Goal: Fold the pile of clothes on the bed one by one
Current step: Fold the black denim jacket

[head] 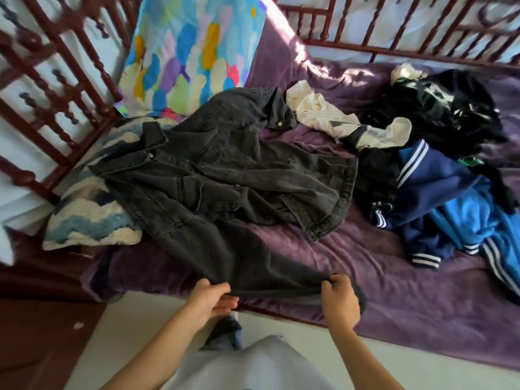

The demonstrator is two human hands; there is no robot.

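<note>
**Two hands on one hem, jacket lying away from me**

The charcoal-grey denim jacket with metal snaps (225, 170) lies spread on the purple sheet of the bed (365, 263); its long axis runs away from me and slants left, collar far off by the blue-and-white patterned pillow (87, 218), hem at the edge nearest me. My left hand (209, 301) pinches that hem at its left corner, thumb over, fingers under; my right hand (339, 299) grips the right corner, fingers curled round the cloth; neither is nearer, so I judge the next move takes both, carrying the hem toward the collar. The jacket looks rumpled, one front panel thrown open; the cloth between my hands is taut. To the right, well apart, sits the pile: a navy and bright-blue striped track top (439, 192), a glossy black garment (439, 105), a cream shirt (323, 114); a dark red turned-wood railing (56, 80) rings the bed.
</note>
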